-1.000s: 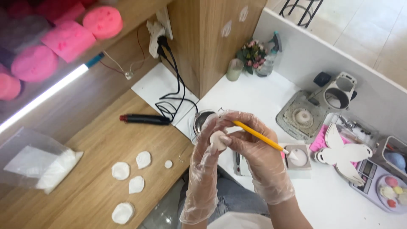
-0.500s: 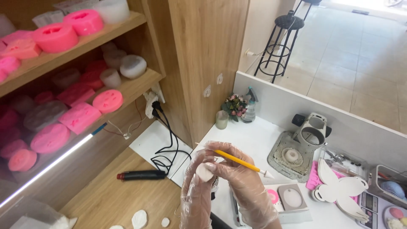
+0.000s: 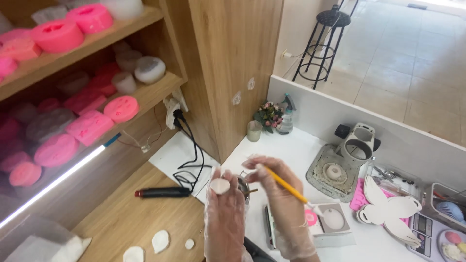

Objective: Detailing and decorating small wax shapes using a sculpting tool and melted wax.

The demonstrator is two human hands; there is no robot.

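- A person in clear disposable gloves works at a white worktop [image 3: 291,150], seen from a head-worn camera looking down.
- The left hand [image 3: 224,213] has its grip pinched together on a small white oval cast piece [image 3: 219,186], held upright at the fingertips just left of a small metal cup [image 3: 242,185].
- The right hand [image 3: 284,204] has its grip clamped on a yellow-handled paintbrush [image 3: 286,184]; the handle slants down to the right of the oval piece, and the bristle end sits over a pink dish [image 3: 310,218].
- Just right of the pink dish lies a white square mould [image 3: 334,219] with an oval hollow (a pale butterfly cut-out [image 3: 388,209] lies farther right).
- Behind the mould stands a grey stand with a ring-shaped head [image 3: 352,155].
- Left of the oval piece, on the wooden worktop [image 3: 126,218], lie a black pen-like tool with a red tip [image 3: 162,192] and three more white cast pieces [image 3: 160,241].
- Pink silicone moulds [image 3: 90,127] fill the wooden shelves farther left.
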